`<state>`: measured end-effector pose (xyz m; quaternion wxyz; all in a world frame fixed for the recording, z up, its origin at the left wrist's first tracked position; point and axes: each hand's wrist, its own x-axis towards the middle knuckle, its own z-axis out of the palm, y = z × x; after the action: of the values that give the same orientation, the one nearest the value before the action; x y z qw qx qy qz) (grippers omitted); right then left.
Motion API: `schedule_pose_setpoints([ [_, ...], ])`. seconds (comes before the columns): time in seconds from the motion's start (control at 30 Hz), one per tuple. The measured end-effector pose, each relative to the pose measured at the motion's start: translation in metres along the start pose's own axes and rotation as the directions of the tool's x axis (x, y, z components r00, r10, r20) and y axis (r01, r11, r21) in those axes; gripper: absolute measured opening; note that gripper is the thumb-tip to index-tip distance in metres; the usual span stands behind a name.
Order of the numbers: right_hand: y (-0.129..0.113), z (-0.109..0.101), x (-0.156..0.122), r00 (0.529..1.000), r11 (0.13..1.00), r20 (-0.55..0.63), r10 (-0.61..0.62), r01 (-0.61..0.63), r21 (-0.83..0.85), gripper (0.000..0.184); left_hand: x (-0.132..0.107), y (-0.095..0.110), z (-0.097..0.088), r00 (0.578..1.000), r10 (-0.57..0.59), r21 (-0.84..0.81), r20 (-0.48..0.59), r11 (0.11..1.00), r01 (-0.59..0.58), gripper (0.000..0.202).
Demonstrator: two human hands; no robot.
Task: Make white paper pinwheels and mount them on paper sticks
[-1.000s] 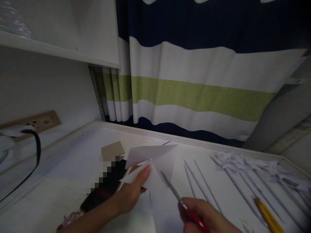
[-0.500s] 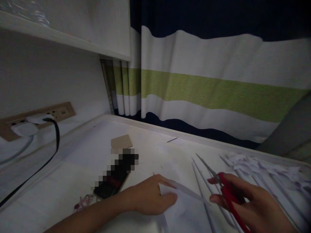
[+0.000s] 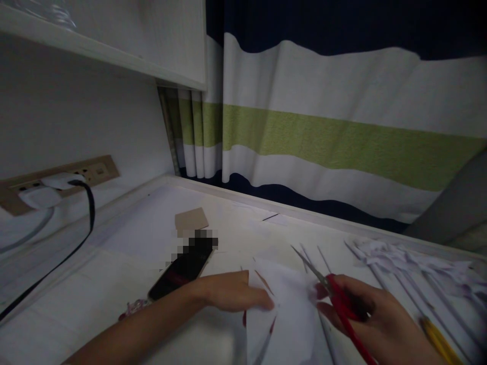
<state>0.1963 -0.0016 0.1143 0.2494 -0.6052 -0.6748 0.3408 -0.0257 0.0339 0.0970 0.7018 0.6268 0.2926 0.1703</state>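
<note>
Pinching a sheet of white paper (image 3: 294, 299), the left hand (image 3: 238, 295) reaches past the near side of a dark phone (image 3: 182, 271) on a pale desk (image 3: 91, 309). Its thumb lies on top of the paper and its other fingers bend underneath, mostly out of sight, with slivers of them showing past the edges or gaps. The paper is to the right of the phone, its long axis running roughly away from the viewer, its near end cut off by the bottom of the view. Whether the dark lines in it are folds or cuts is hard to make out.

Farther right of the phone, the right hand (image 3: 376, 312) is curled around red-handled scissors (image 3: 338, 299). Their long axis slants, with the slim blades pointing far and left; the two blades appear to be together. Whether this hand's fingertips touch the paper's right edge is unclear.

Just beyond the phone's pixelated far end lies a tan card (image 3: 192, 219). By its near end is a pinkish trinket (image 3: 135, 307), partly behind the left forearm. Well to the phone's right are thin paper rolls (image 3: 409, 291), some hidden by the right hand, and a yellow handle (image 3: 439, 339), also cut off.
</note>
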Motion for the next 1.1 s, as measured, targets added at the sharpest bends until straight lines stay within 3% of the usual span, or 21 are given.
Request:
schedule_pose_setpoints([
  [0.13, -0.004, 0.001, 0.001, 0.989, 0.976, -0.127, 0.078, -0.050, 0.210, 0.015, 0.000, -0.002, -0.001, 1.000, 0.007, -0.117, 0.010, 0.993, -0.005, 0.021],
  [0.2, -0.002, -0.001, 0.001, 0.973, 0.952, -0.204, 0.105, -0.039, 0.304, 0.020, 0.001, -0.005, -0.001, 1.000, -0.003, -0.136, 0.015, 0.991, 0.005, 0.036],
  [0.3, 0.001, -0.001, 0.002, 0.920, 0.917, -0.355, 0.166, -0.012, 0.399, 0.025, 0.005, -0.008, -0.001, 0.977, 0.048, -0.064, 0.209, 0.997, -0.035, 0.066],
  [0.4, 0.000, 0.004, 0.002, 0.855, 0.885, -0.463, 0.233, 0.011, 0.465, 0.025, 0.008, -0.009, 0.004, 0.951, 0.043, 0.102, 0.308, 0.992, -0.078, 0.067],
  [0.53, -0.002, 0.012, 0.000, 0.861, 0.824, -0.430, 0.272, 0.021, 0.566, 0.026, 0.006, -0.008, 0.017, 0.986, 0.037, 0.298, 0.164, 0.951, -0.086, 0.040],
  [0.63, -0.001, 0.018, -0.002, 0.885, 0.791, -0.372, 0.280, 0.007, 0.611, 0.026, 0.005, -0.010, 0.024, 0.993, 0.054, 0.228, 0.104, 0.971, -0.076, 0.037],
  [0.73, -0.001, 0.022, -0.001, 0.888, 0.782, -0.374, 0.267, 0.027, 0.622, 0.026, 0.008, -0.012, 0.025, 0.998, 0.058, 0.116, 0.014, 0.992, -0.059, 0.046],
  [0.87, -0.001, 0.024, 0.000, 0.896, 0.786, -0.365, 0.251, 0.032, 0.618, 0.025, 0.010, -0.013, 0.024, 0.995, 0.030, 0.049, -0.096, 0.998, -0.026, 0.042],
  [0.97, -0.001, 0.023, 0.001, 0.900, 0.793, -0.358, 0.249, 0.023, 0.609, 0.025, 0.009, -0.013, 0.024, 0.991, 0.061, 0.002, -0.120, 0.998, -0.061, 0.035],
  [1.1, -0.001, 0.022, 0.001, 0.909, 0.827, -0.349, 0.229, 0.007, 0.562, 0.024, 0.007, -0.015, 0.022, 0.992, 0.108, -0.038, -0.072, 0.993, -0.111, 0.028],
])
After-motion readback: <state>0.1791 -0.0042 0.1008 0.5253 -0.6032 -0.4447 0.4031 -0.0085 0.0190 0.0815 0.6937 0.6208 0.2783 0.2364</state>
